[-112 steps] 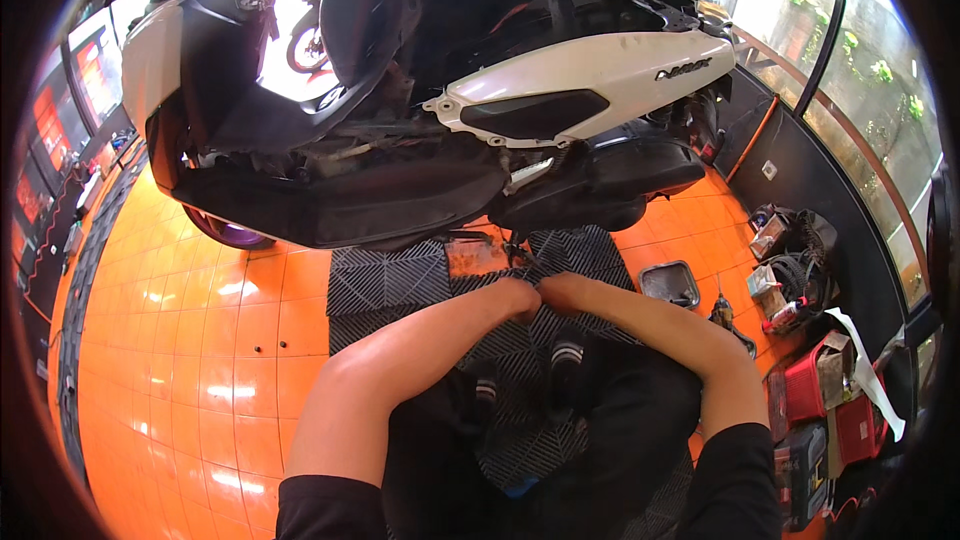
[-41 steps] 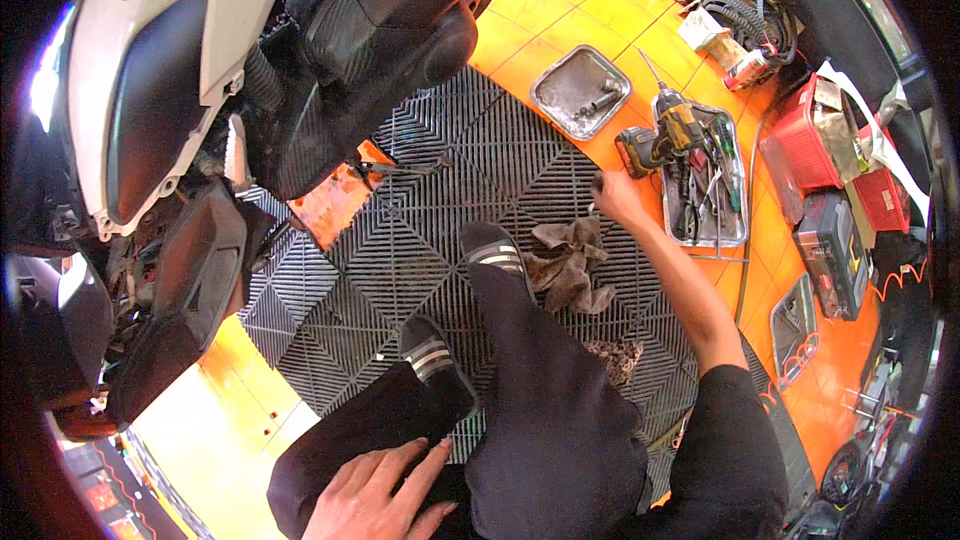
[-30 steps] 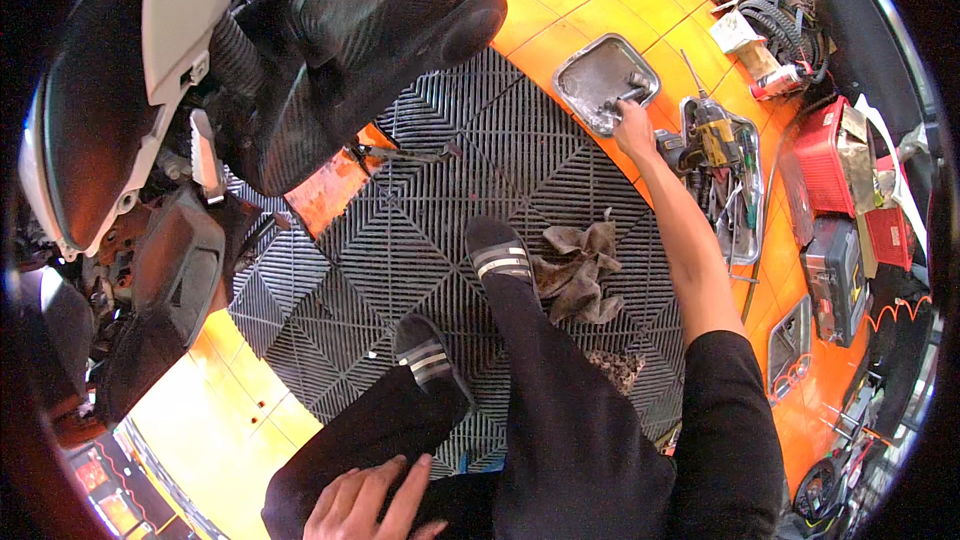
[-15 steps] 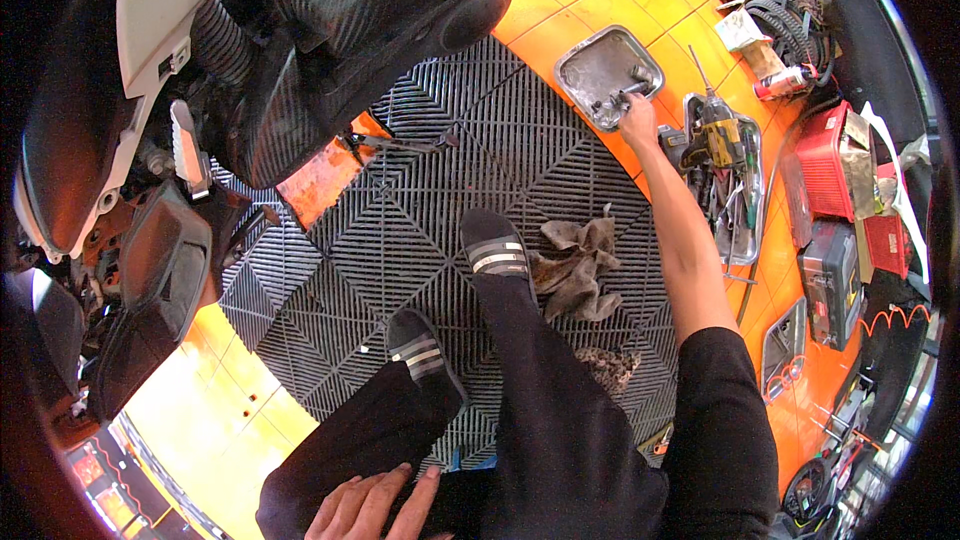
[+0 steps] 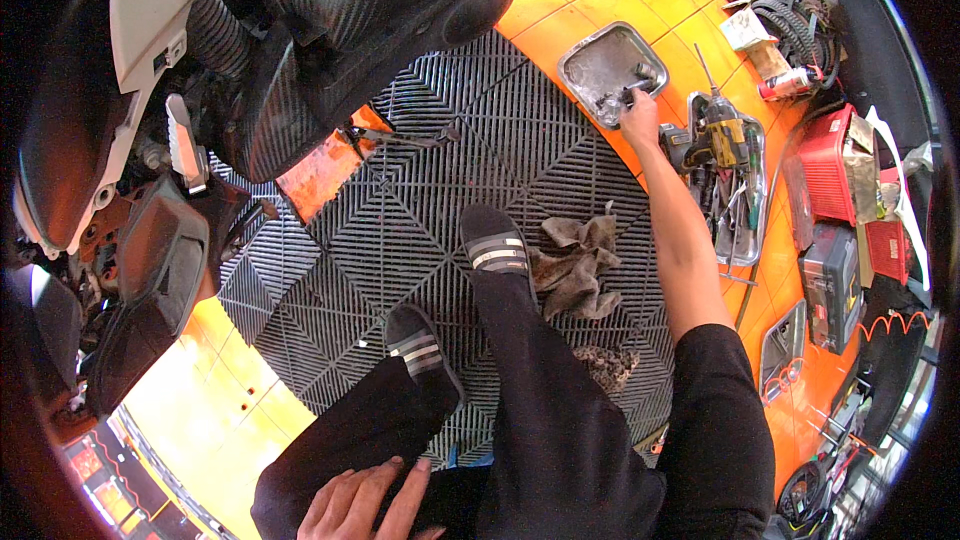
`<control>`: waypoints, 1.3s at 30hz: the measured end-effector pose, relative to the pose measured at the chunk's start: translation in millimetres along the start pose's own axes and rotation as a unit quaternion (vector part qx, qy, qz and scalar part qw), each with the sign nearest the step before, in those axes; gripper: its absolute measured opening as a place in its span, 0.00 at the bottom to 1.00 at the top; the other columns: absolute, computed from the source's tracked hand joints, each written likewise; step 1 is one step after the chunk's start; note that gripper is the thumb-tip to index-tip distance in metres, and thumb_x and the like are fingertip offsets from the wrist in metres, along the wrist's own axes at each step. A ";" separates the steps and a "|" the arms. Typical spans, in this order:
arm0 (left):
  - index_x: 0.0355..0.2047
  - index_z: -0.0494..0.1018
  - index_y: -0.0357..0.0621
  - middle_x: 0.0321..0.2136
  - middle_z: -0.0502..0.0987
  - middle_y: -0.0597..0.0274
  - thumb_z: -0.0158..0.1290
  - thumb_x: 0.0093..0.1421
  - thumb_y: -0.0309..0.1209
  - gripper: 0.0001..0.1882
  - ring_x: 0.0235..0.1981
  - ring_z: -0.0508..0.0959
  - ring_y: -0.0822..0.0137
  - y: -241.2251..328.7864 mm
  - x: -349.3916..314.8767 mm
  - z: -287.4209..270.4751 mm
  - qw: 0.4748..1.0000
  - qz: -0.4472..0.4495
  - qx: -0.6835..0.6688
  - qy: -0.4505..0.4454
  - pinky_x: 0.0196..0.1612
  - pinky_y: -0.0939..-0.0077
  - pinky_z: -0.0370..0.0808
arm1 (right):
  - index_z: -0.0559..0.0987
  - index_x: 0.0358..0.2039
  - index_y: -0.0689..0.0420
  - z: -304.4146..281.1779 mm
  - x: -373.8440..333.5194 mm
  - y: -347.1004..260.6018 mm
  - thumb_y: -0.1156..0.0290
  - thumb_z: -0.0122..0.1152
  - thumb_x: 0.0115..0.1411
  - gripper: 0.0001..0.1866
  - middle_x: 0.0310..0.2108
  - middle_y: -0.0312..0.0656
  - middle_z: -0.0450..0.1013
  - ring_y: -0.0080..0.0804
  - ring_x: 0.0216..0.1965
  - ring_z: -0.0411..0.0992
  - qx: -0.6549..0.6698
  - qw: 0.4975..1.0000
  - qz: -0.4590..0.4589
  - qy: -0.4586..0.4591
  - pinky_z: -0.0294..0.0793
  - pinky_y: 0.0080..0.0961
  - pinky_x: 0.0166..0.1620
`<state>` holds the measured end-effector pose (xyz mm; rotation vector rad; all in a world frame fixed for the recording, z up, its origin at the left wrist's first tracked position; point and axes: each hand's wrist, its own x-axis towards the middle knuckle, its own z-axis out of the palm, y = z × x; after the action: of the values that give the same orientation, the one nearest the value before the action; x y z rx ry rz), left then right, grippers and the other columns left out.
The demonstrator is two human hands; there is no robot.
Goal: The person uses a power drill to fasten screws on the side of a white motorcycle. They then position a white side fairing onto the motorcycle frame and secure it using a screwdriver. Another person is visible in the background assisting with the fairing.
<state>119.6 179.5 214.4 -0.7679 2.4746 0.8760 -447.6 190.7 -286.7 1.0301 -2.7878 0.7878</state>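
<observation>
Right hand (image 5: 640,120) down at the metal tray (image 5: 592,60), left hand (image 5: 355,502) laid on the left leg (image 5: 345,425)

In the head view, the right arm comes up from the lower edge, its black sleeve (image 5: 725,420) ending around the elbow. The bare forearm (image 5: 688,230) runs up and slightly leftward, almost straight, to the tray's lower right edge. The hand is bent in, knuckles up, its fingers drawn together with the tips over that edge. Whether they grip something cannot be told. Small metal parts (image 5: 611,100) lie in the tray by its lower corner, next to the fingertips; a cylindrical metal piece (image 5: 645,71) is near its right corner.

The tray sits by the upper right edge of the black ribbed mat (image 5: 390,240). Right of the wrist, a yellow and black power drill (image 5: 722,138) lies across a second tray (image 5: 738,248) with hand tools in it.

The left hand rests palm down, fingers extended and slightly apart, holding nothing visible; the lower edge of the view cuts it off. A crumpled rag (image 5: 578,268) lies on the mat, beside the right foot (image 5: 490,238).
</observation>
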 end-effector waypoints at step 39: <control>0.62 0.68 0.34 0.45 0.77 0.47 0.50 0.69 0.43 0.29 0.43 0.79 0.55 -43.3 -95.6 78.2 0.978 0.113 0.091 0.151 0.50 0.61 0.76 | 0.84 0.43 0.66 -194.6 -176.5 -186.1 0.72 0.67 0.60 0.14 0.38 0.53 0.83 0.41 0.41 0.82 0.188 0.894 -0.091 -0.396 0.79 0.34 0.47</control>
<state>234.0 237.9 189.4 -0.6007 2.9081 0.6309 -216.5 269.5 -76.9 2.0506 -3.1223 1.1066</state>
